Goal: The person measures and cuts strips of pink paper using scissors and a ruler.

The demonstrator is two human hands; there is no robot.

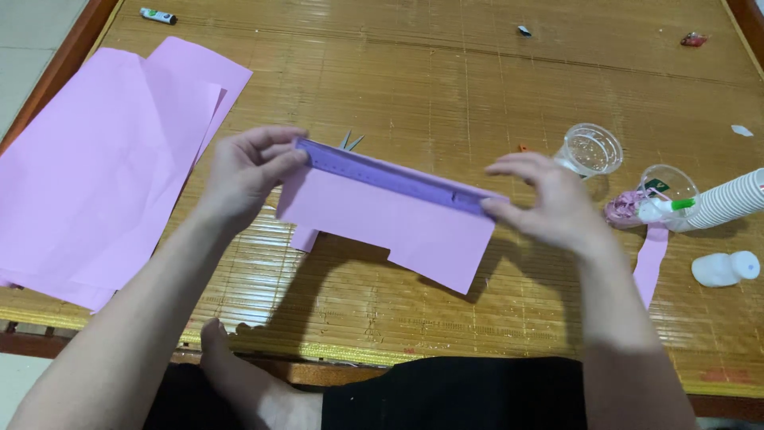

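**Both hands pinched a purple ruler against a cut pink sheet above the bamboo mat**

The left hand [243,171] gripped one end of a purple ruler [390,177], thumb and fingers closed on it. The right hand [549,207] pinched the other end, fingertips closed on ruler and paper together. The ruler lay along the top edge of a pink paper piece [390,227], which hung below it, lifted off the surface. The piece's lower edge was cut in steps, with a small tab at its lower left. Ruler and paper were held over the middle of the bamboo mat [446,72], tilted down toward the right.

Just behind the ruler, the tips of a pair of scissors [350,142] showed on the mat. Toward the mat's left edge lay a stack of large pink sheets [95,175], overlapping and reaching past the near-left corner. Near the far-left corner sat a small tube [157,15].

Along the right edge stood a clear plastic cup [590,149], and beside it a second clear cup [667,191] holding small items, with a crumpled pinkish wad touching its left side. A stack of white paper cups [728,199] lay on its side, touching that second cup. A pink paper strip [651,263] lay below the cups, and a white bottle [724,268] lay near the right edge.
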